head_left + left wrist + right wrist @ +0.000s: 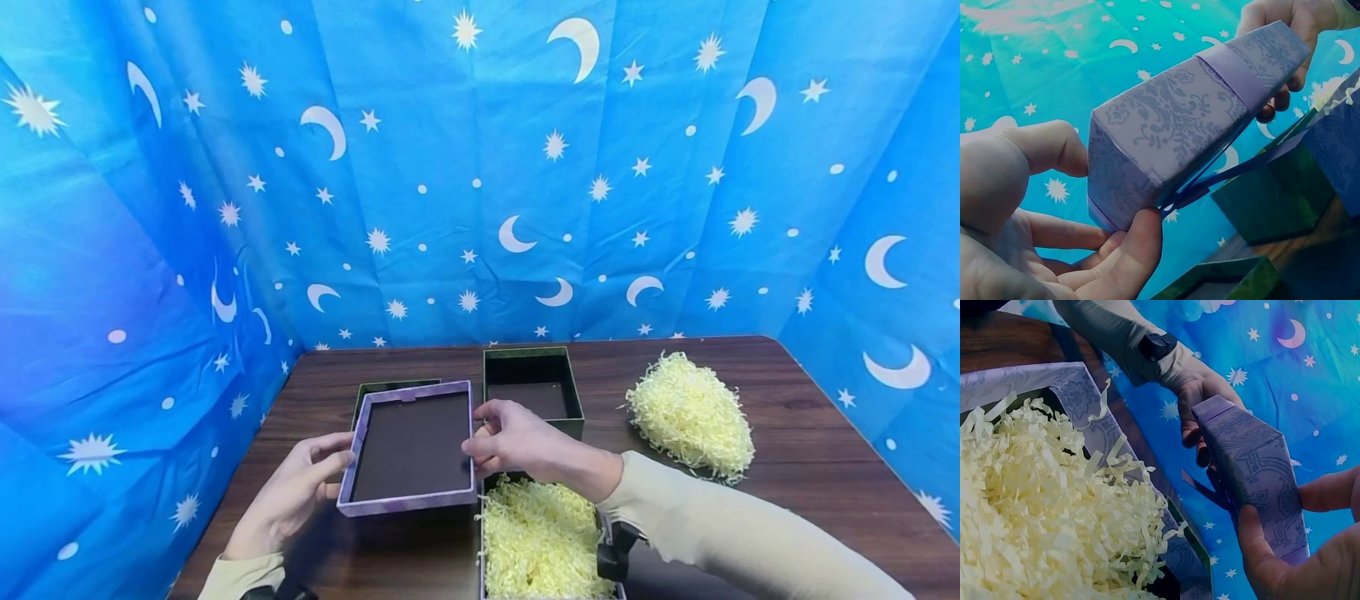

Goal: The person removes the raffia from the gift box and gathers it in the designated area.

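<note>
A lilac box lid (412,450) is held up over the table, its dark inside facing me in the head view. My left hand (292,492) grips its left side, and my right hand (517,442) pinches the right side. Paisley paper covers the outside of the lid (1172,119) in the left wrist view, with a lilac ribbon around it and a bow (1179,199) at its underside. Below my right forearm stands a lilac box (1035,374) full of pale yellow shredded paper (1054,506).
Behind my right hand stands a dark green box (566,427), bare inside. Another green-rimmed piece (393,386) is partly hidden behind the lid. A heap of yellow shredded paper (690,417) lies on the brown table (810,500) at right. A blue star-patterned cloth (450,167) hangs around the table.
</note>
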`<state>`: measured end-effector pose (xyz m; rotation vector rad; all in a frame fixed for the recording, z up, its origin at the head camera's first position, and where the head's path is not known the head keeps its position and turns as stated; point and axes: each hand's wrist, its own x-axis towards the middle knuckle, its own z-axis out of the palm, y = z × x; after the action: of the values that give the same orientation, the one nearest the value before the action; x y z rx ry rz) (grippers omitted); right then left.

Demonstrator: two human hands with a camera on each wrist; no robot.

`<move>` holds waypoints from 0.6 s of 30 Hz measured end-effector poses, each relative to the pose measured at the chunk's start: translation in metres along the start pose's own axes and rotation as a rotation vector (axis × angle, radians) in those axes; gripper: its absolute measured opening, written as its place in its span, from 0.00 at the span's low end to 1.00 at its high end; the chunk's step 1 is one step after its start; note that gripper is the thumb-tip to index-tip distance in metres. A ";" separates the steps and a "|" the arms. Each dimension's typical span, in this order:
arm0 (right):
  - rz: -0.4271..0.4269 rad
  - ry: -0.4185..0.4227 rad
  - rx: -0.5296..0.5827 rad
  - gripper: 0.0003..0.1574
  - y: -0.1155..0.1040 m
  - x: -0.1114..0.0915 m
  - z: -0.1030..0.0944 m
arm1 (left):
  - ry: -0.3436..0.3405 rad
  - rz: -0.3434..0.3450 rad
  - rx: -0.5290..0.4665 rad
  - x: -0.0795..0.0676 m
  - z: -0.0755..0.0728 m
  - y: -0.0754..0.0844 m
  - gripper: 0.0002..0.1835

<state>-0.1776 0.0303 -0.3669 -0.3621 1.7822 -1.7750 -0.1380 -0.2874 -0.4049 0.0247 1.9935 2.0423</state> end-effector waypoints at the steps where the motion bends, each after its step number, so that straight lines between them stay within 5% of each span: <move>1: -0.002 -0.010 -0.009 0.42 0.000 0.000 0.001 | -0.004 -0.002 -0.001 -0.001 -0.001 -0.001 0.31; 18: 0.017 -0.030 -0.074 0.46 0.008 0.001 0.017 | -0.033 -0.019 -0.011 -0.013 -0.013 -0.015 0.32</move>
<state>-0.1670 0.0170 -0.3736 -0.4011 1.8279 -1.6867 -0.1258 -0.3031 -0.4184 0.0370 1.9555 2.0283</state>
